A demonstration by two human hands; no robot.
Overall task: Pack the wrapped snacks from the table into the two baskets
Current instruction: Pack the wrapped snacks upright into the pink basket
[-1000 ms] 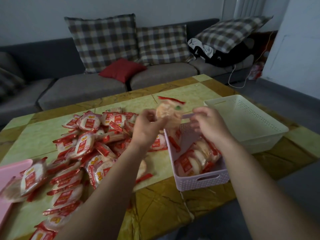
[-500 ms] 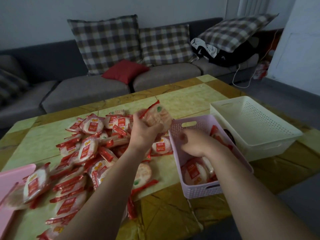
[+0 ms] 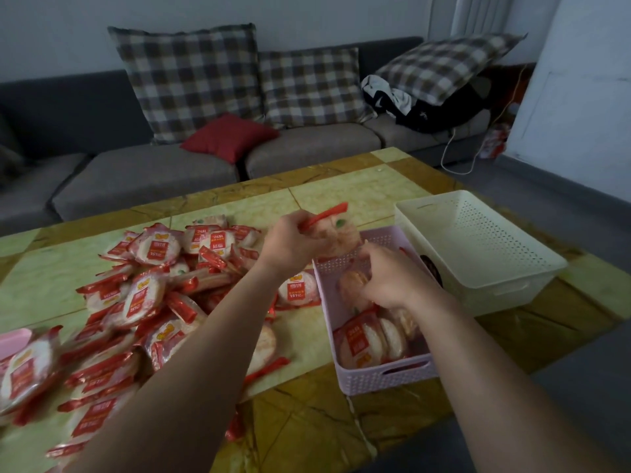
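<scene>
A heap of red-and-white wrapped snacks [image 3: 150, 295] covers the left half of the table. My left hand [image 3: 290, 242] holds one wrapped snack [image 3: 336, 230] by its red end, above the far rim of the pink basket [image 3: 382, 378]. Inside that basket my right hand [image 3: 389, 279] grips another snack [image 3: 351, 285] and stands it on edge. Several snacks [image 3: 372, 339] are lined up at the basket's near end. The white basket [image 3: 478, 247] to the right holds no snacks that I can see.
The green and yellow table [image 3: 358, 196] ends close to me on the right. A pink object [image 3: 13, 339] juts in at the left edge. A grey sofa [image 3: 143, 175] with plaid pillows and a red cushion [image 3: 228, 136] runs behind the table.
My left hand carried its snack rightward toward the pink basket. My right hand went down into the basket and took hold of a snack there.
</scene>
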